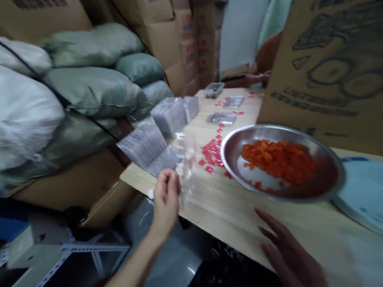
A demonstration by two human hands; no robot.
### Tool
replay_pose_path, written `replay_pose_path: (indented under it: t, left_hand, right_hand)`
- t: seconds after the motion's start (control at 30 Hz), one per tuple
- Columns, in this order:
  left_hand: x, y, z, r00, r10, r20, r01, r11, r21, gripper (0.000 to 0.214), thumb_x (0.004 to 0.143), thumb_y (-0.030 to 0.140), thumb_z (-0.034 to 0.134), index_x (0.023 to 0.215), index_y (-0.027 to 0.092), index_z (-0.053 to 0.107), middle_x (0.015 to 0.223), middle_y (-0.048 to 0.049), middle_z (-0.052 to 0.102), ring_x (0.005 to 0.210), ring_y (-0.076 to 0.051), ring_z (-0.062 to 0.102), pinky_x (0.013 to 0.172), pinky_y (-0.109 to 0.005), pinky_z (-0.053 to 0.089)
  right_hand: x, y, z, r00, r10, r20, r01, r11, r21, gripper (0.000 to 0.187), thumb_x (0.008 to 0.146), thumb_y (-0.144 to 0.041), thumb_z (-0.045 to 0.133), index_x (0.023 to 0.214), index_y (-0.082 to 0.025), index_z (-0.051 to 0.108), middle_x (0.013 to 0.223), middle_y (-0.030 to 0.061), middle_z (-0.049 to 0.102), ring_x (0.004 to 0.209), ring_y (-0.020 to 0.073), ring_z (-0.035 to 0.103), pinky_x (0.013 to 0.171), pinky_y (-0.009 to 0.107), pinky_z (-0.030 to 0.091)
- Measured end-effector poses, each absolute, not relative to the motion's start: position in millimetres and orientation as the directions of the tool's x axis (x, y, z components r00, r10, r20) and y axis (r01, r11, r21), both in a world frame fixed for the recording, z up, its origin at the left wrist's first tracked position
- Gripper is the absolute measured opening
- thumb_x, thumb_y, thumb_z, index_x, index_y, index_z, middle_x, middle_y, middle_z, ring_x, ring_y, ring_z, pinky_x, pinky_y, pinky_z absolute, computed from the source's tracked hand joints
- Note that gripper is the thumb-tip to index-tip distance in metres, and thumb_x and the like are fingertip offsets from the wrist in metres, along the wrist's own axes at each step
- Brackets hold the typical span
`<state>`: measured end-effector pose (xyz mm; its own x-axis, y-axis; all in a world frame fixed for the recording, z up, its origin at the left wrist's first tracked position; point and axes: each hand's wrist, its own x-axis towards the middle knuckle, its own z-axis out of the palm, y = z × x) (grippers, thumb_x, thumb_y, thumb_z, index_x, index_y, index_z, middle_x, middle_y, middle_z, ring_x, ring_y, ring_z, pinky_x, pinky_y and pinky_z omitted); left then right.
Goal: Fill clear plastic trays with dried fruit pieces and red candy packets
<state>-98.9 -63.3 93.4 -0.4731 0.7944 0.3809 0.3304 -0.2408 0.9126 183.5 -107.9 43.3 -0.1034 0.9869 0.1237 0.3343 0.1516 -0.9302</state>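
My left hand [166, 201] is closed in a pinch on a small clear plastic bag [186, 162], held up over the near-left corner of the wooden table [225, 204]. My right hand [288, 252] lies open with fingers stretched flat on the table's near edge, holding nothing. Just beyond it stands a metal bowl [282, 163] with a heap of small orange pieces [278, 159]. Small red pieces [211, 153] lie scattered on the table left of the bowl.
Stacks of clear bags [171, 116] lie at the table's left edge. A light blue lid [378, 197] lies right of the bowl, a large cardboard box [333, 55] behind it. Another person's hand [256, 78] rests at the far end. Sacks [97, 94] and boxes are piled left.
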Motion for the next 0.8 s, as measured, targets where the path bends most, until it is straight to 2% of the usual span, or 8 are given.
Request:
replay_pose_path:
  t: [0.07, 0.13, 0.2, 0.27, 0.33, 0.47, 0.63, 0.8]
  left_hand:
    - [-35, -104, 69, -0.334, 0.891, 0.308, 0.284, -0.217, 0.934, 0.02, 0.106, 0.031, 0.046, 0.09, 0.023, 0.055, 0.08, 0.0002, 0.052, 0.074, -0.015, 0.05, 0.07, -0.026, 0.043]
    - [9, -130, 50, -0.16, 0.957, 0.242, 0.223, -0.204, 0.953, 0.02, 0.106, 0.029, 0.046, 0.092, 0.023, 0.058, 0.085, -0.0017, 0.057, 0.079, -0.016, 0.053, 0.075, -0.027, 0.044]
    - [34, -138, 36, -0.083, 0.987, 0.135, 0.117, -0.125, 0.985, 0.02, 0.106, 0.031, 0.048, 0.093, 0.022, 0.061, 0.087, -0.0022, 0.06, 0.081, -0.016, 0.055, 0.076, -0.027, 0.044]
    - [44, -133, 30, -0.067, 0.998, 0.001, -0.022, -0.003, 1.0, 0.017, 0.102, 0.035, 0.057, 0.094, 0.021, 0.063, 0.084, -0.001, 0.061, 0.079, -0.015, 0.055, 0.075, -0.026, 0.044]
    - [47, -124, 30, -0.042, 0.994, -0.096, -0.151, 0.089, 0.985, 0.018, 0.095, 0.038, 0.068, 0.093, 0.02, 0.066, 0.08, 0.0007, 0.061, 0.075, -0.014, 0.053, 0.072, -0.025, 0.044]
    - [47, -116, 30, -0.022, 0.985, -0.173, -0.257, 0.162, 0.953, 0.023, 0.089, 0.041, 0.074, 0.085, 0.018, 0.071, 0.076, 0.0008, 0.063, 0.071, -0.012, 0.054, 0.07, -0.023, 0.043]
    - [53, -124, 24, -0.032, 0.99, -0.138, -0.149, 0.132, 0.98, 0.026, 0.096, 0.042, 0.065, 0.088, 0.019, 0.073, 0.079, -0.001, 0.068, 0.074, -0.015, 0.058, 0.071, -0.025, 0.046]
    - [48, -125, 28, -0.005, 0.997, 0.077, 0.256, -0.073, 0.964, 0.02, 0.102, 0.033, 0.055, 0.093, 0.021, 0.069, 0.088, -0.0022, 0.07, 0.081, -0.016, 0.063, 0.077, -0.027, 0.047]
  right_hand:
    - [154, -106, 36, -0.14, 0.99, 0.022, -0.029, 0.018, -0.999, 0.063, 0.098, -0.065, 0.057, 0.155, -0.04, 0.048, 0.163, 0.0025, 0.046, 0.147, 0.0321, 0.048, 0.118, 0.057, 0.046]
    - [136, -104, 29, -0.189, 0.972, -0.14, -0.254, -0.186, -0.949, 0.064, 0.098, -0.073, 0.051, 0.153, -0.041, 0.051, 0.162, -0.0004, 0.049, 0.149, 0.0282, 0.046, 0.125, 0.054, 0.035]
    - [131, -103, 25, -0.242, 0.933, -0.268, -0.405, -0.348, -0.845, 0.067, 0.097, -0.077, 0.048, 0.153, -0.042, 0.051, 0.16, -0.0023, 0.051, 0.15, 0.025, 0.045, 0.13, 0.05, 0.025]
    - [135, -106, 25, -0.258, 0.91, -0.324, -0.506, -0.413, -0.757, 0.068, 0.095, -0.079, 0.051, 0.152, -0.042, 0.053, 0.157, -0.0033, 0.054, 0.151, 0.0233, 0.043, 0.132, 0.048, 0.02]
    - [141, -110, 25, -0.237, 0.912, -0.336, -0.56, -0.411, -0.72, 0.068, 0.092, -0.079, 0.056, 0.149, -0.042, 0.056, 0.153, -0.0032, 0.058, 0.151, 0.0225, 0.043, 0.132, 0.047, 0.019]
    - [150, -116, 21, -0.201, 0.917, -0.343, -0.573, -0.395, -0.718, 0.065, 0.092, -0.078, 0.059, 0.146, -0.041, 0.06, 0.149, -0.0025, 0.062, 0.152, 0.0216, 0.041, 0.132, 0.046, 0.018]
    - [153, -120, 16, -0.19, 0.916, -0.355, -0.595, -0.395, -0.7, 0.06, 0.093, -0.074, 0.06, 0.143, -0.042, 0.062, 0.151, -0.0043, 0.06, 0.152, 0.0199, 0.041, 0.132, 0.043, 0.019]
    - [155, -126, 12, -0.267, 0.887, -0.376, -0.637, -0.456, -0.622, 0.067, 0.09, -0.071, 0.068, 0.148, -0.04, 0.055, 0.154, -0.0023, 0.058, 0.151, 0.0216, 0.042, 0.129, 0.047, 0.028]
